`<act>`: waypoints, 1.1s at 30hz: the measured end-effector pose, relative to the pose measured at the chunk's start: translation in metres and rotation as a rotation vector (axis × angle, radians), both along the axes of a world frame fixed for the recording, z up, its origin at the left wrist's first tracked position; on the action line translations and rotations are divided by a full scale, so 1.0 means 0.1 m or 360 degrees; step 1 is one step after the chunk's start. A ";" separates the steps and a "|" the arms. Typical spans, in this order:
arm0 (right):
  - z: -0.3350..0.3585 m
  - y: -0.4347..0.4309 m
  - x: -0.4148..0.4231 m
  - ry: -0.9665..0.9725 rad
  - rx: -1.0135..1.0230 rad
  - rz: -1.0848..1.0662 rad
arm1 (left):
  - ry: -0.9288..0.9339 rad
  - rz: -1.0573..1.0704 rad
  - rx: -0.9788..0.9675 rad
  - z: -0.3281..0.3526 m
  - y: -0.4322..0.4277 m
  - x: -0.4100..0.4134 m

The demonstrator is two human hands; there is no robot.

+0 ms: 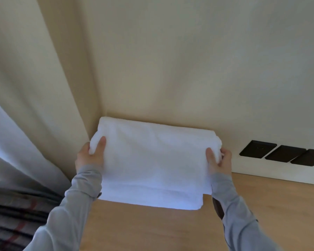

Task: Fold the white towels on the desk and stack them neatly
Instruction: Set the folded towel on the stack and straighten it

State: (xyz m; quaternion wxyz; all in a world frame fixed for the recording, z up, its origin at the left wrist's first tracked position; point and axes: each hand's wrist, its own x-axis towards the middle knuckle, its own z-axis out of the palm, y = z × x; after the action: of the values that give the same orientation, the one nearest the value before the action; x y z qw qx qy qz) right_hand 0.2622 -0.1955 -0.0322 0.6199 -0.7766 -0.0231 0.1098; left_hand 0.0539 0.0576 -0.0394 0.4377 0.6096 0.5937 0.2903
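Folded white towel (152, 160) sits at the far left corner of the desk (152, 230), its far edge up against the wall (170, 69) and its left end just beside the curtain (34, 87). Long side runs along the wall. The near edge shows several stacked layers of cloth, the lowest sticking out a little toward the near side; cannot tell whether that is one thick fold or separate towels lying under it. Left hand (91, 157) grips the towel's left end, thumb laid on top of the cloth, the other fingers wrapped under and out of sight. Right hand (220, 161) grips the right end the same way, thumb on top, fingers curled round the rolled edge. Both hands are pinching cloth, one at each short end, well apart across the towel's width. Cannot tell whether the bundle rests fully on the wood or is lifted slightly at the far side. Grey sleeves (230, 201) cover both forearms to the wrist. Desk surface is light wood. Three black wall plates (285, 153) sit in a row low on the wall, right of the towel, just above the desk's far edge. Plaid fabric (11, 223), dark with red lines, shows beyond the desk's left edge, below the curtain.
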 end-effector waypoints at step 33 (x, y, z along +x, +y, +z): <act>-0.45 0.24 0.18 -0.1080 -0.1569 0.0966 | 0.1118 -0.1293 0.0918 -0.30 0.06 0.21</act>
State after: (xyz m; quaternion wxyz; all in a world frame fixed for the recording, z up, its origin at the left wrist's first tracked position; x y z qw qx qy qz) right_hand 0.2807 -0.1711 -0.0768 0.0927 -0.9195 -0.3811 0.0268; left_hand 0.0752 0.0639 -0.0696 0.1086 0.9407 0.3198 0.0307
